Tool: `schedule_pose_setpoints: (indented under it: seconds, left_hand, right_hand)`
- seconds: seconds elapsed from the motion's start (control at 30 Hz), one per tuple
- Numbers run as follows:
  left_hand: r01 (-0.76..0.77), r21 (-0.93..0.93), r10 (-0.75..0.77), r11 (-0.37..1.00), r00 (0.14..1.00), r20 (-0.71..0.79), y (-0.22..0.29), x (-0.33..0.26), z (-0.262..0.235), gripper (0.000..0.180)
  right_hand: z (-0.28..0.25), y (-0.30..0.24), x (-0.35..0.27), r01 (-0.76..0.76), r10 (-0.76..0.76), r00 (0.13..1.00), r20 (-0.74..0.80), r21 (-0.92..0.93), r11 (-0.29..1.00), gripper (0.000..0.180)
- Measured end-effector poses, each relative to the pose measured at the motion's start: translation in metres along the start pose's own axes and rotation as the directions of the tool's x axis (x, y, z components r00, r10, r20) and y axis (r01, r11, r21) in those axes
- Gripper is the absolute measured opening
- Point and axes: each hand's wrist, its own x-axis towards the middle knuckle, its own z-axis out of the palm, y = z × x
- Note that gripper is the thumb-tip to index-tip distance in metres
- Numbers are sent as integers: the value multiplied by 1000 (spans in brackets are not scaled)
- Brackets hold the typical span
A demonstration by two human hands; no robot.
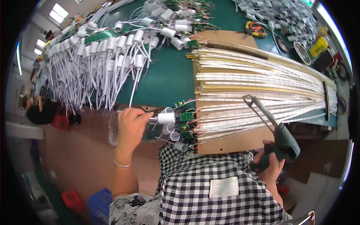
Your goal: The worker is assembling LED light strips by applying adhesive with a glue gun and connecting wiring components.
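Observation:
At the table's near edge, my left hand (131,125) pinches a white cable whose end runs into a white plastic sleeve (164,118). Just right of that sleeve is a small green circuit board (186,116), with thin red and white wires leading to the strips. Several more sleeves and boards hang below it. My right hand (275,165) is wrapped round the handle of a dark green soldering gun (287,144). Its metal barrel and curved feed tube point up and left, over the long white LED strips (258,84) laid on a brown board (232,144).
Bundles of white cables with sleeves (101,71) overhang the green table (165,75) at left. Farther off are orange-handled scissors (256,29), a round metal dish (302,52), a yellow bottle (318,47) and a pile of grey-white sleeves (281,13). Another person (37,110) sits far left.

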Motion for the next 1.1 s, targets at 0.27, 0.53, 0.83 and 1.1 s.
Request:
schedule_pose_setpoints:
  seconds: [0.27,0.53,0.83,1.1]
  left_hand:
    - [66,-209,-76,976,996,-41,12,51,11,29]
    - [-9,67,21,998,985,-174,-27,166,51,24]
    - [-303,356,363,884,924,-116,-79,256,63,39]
    - [-350,245,338,904,937,92,10,170,-7,41]
  right_hand:
    - [10,-8,13,-31,33,997,-65,39,999,54]
    - [19,-6,26,-25,24,1000,13,31,999,48]
    - [18,-1,32,-79,79,995,60,-6,997,49]
    - [6,4,33,-86,90,994,70,-63,994,53]
